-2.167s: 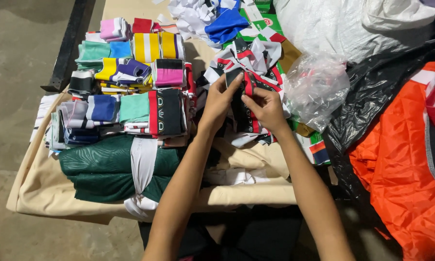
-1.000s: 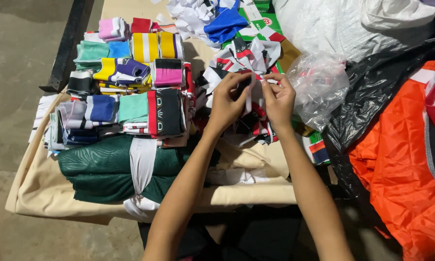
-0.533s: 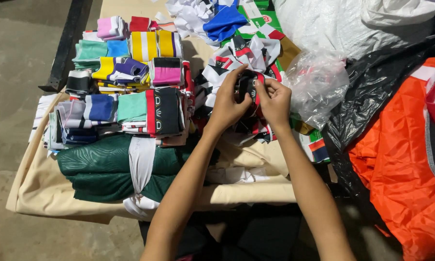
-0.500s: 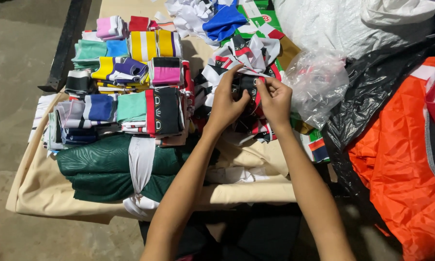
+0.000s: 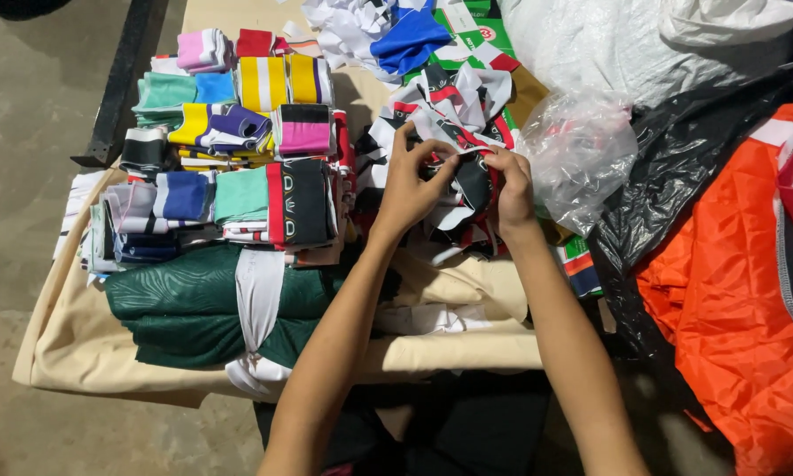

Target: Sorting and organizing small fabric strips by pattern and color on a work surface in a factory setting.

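A small black, white and red knitted cloth piece (image 5: 471, 181) is pinched between left hand (image 5: 410, 185) and right hand (image 5: 511, 189), each grip clenched on an edge, seemingly for folding; folded multicoloured stacks (image 5: 238, 159) lie left.

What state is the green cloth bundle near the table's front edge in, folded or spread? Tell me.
Folded. The green cloth lies in stacked layers on the beige-covered table, with a white strip wrapped across its middle.

Both forearms bare, no sleeves visible; left hand (image 5: 410, 185), right hand (image 5: 511, 189) ungloved, ringless.
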